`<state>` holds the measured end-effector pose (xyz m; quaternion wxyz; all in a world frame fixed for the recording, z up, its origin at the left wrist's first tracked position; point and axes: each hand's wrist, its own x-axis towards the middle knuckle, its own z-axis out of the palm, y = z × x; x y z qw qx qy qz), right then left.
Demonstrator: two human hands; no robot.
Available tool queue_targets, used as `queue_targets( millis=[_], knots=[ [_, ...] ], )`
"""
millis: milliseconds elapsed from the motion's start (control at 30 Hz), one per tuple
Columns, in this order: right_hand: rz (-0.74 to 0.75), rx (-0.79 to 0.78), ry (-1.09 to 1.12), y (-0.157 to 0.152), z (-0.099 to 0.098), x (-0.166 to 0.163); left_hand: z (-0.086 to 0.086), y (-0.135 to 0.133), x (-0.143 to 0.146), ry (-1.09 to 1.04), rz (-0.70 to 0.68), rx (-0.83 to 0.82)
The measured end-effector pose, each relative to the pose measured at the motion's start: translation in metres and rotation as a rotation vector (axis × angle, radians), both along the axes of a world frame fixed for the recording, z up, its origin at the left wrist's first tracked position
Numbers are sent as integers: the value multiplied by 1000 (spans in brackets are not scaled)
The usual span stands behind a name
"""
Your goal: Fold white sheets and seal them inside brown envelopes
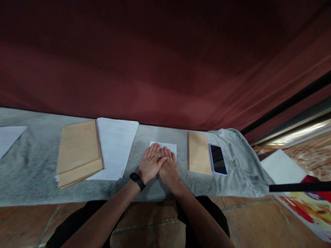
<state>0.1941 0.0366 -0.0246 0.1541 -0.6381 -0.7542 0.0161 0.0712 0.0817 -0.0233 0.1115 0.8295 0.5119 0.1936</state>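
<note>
Both palms lie flat on a small piece of white paper [167, 145], folded or cut down, on the grey cloth in front of me. My left hand [151, 162], with a dark band on its wrist, has its fingers stretched out over the paper's left part. Beside it my right hand [169, 168] presses on the right part, fingers extended; the left thumb crosses over it. Most of the paper is hidden under the hands. To the left is a stack of white sheets [117, 144], overlapped by a pile of brown envelopes [79, 148].
Right of my hands lie another brown envelope stack [199, 153] and a phone [218, 159] with a dark screen. A grey cloth [38, 165] covers the surface. Dark red fabric [155, 79] hangs along the far edge. Another white sheet [10, 137] is at far left; a colourful box [307, 206] stands at right.
</note>
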Motion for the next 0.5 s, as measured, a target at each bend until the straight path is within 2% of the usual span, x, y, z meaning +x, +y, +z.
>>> queue_targets(
  millis=[200,500],
  knots=[
    [-112,36,43,-1,1,9,2,-2,-3,45,38,49],
    [-172,64,70,-3,-1,29,2,-4,-10,61,116,33]
  ],
)
